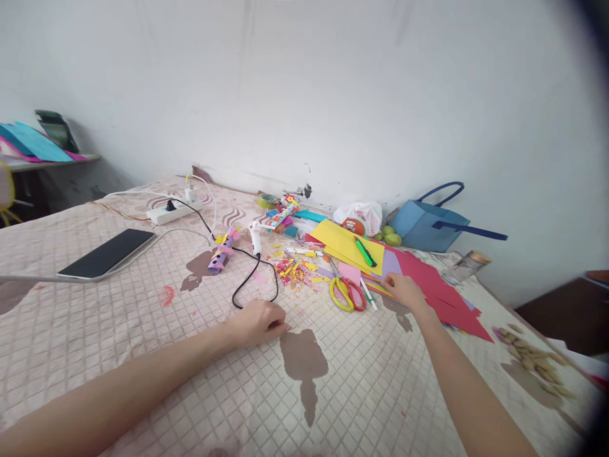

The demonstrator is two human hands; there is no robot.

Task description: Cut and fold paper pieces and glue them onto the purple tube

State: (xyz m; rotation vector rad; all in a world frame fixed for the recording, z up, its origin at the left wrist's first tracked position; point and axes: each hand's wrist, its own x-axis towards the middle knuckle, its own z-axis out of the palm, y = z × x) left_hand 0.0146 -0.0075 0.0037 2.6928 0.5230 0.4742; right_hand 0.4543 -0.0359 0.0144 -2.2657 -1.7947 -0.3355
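My left hand [259,322] rests on the patterned cloth [143,330] with its fingers curled in, next to a black cable [252,279]; nothing shows in it. My right hand [403,291] reaches to the edge of a stack of coloured paper sheets [428,279], fingers touching the sheets beside the yellow-and-red scissors [347,293]. A yellow sheet [342,244] with a green marker [365,252] lies on top of the stack. Paper scraps [295,271] litter the cloth between my hands.
A phone [107,252] and a power strip [169,212] lie at left. A purple paper roll [221,254], a glue gun [255,238], a blue bag [423,222], a plastic bag [359,217], green fruit [391,237], a jar [464,266] and peanuts [528,355] surround the work area.
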